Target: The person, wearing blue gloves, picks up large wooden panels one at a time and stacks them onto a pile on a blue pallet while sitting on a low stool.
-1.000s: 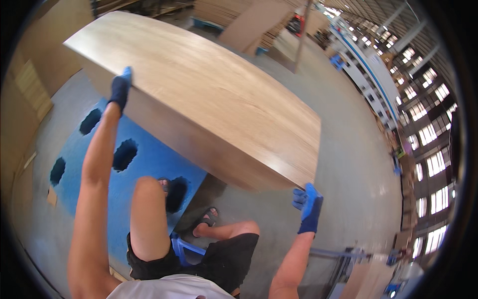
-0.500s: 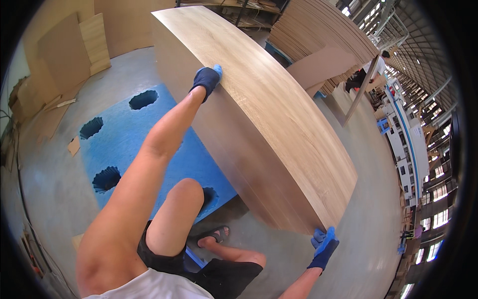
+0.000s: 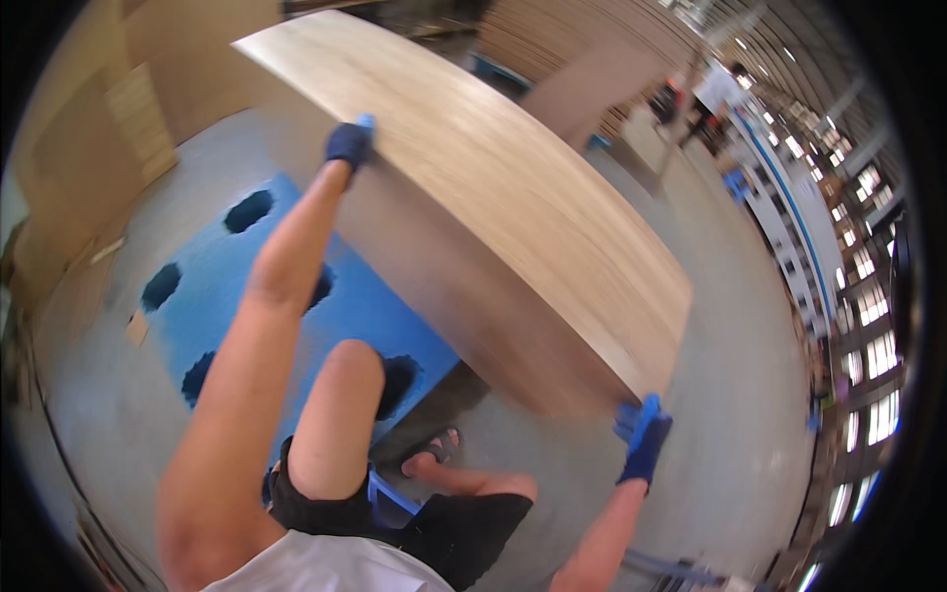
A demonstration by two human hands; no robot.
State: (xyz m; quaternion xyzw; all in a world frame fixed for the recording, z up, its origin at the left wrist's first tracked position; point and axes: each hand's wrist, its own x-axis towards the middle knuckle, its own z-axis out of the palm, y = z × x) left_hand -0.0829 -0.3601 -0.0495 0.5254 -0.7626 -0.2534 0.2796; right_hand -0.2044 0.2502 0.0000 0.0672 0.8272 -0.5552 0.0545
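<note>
A thick stack of boards point(image 3: 493, 168) with a pale wood-grain top stands in front of me, on or beside a blue pallet point(image 3: 326, 345). My left hand point(image 3: 351, 141), in a blue glove with a dark cuff, grips the stack's near top edge toward its left end, fingers partly hidden. At the near right corner, my right hand point(image 3: 643, 426) is closed on the top board's edge in a matching glove. The stack's side face is blurred, so single boards are hard to make out. My knee is bent over the pallet's near end.
Large brown sheets point(image 3: 74, 158) lean at the left. Another tall stack of brown boards point(image 3: 582, 49) stands behind mine. Farther right are a person in a white top point(image 3: 715, 87) and a long white machine point(image 3: 789, 237). Dark holes point(image 3: 249, 211) open in the pallet.
The view has swung, shifting the stack, pallet and my left hand leftward in the picture. Both hands keep their places on the stack's edge and corner.
</note>
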